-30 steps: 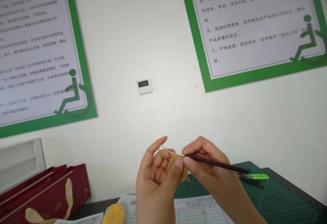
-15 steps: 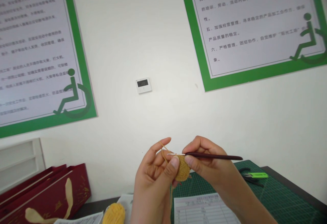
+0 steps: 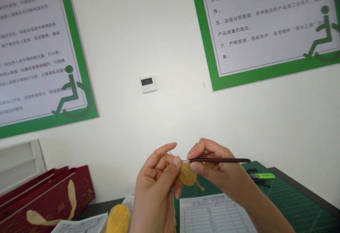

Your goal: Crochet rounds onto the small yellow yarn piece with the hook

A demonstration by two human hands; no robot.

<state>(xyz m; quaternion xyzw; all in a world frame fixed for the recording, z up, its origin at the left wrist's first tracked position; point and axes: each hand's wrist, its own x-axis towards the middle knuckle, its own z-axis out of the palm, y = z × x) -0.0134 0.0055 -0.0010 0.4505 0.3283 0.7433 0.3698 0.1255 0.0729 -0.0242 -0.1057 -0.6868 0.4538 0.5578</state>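
A small mustard-yellow crochet piece (image 3: 188,175) is pinched between the thumb and fingers of my left hand (image 3: 162,176). Yarn loops over the raised left index finger and runs down to the work; a short tail hangs from the piece's lower right. My right hand (image 3: 212,158) grips a crochet hook (image 3: 223,160) with a dark red-brown handle, held level. Its metal shaft meets the top edge of the piece, and the tip is hidden behind my left thumb. The right thumb is close against the piece's right side.
On the table lie a green cutting mat (image 3: 287,201), a printed form (image 3: 212,211), a yellow yarn ball (image 3: 118,218) and green-handled pliers (image 3: 262,176). Dark red gift bags (image 3: 53,197) stand at left. Behind is a white wall with a thermostat (image 3: 148,84) and green-framed posters.
The hook has slid left, so its tip has gone out of sight behind the left thumb. The crochet piece has tilted and its tail now shows. The whole view has shifted slightly.
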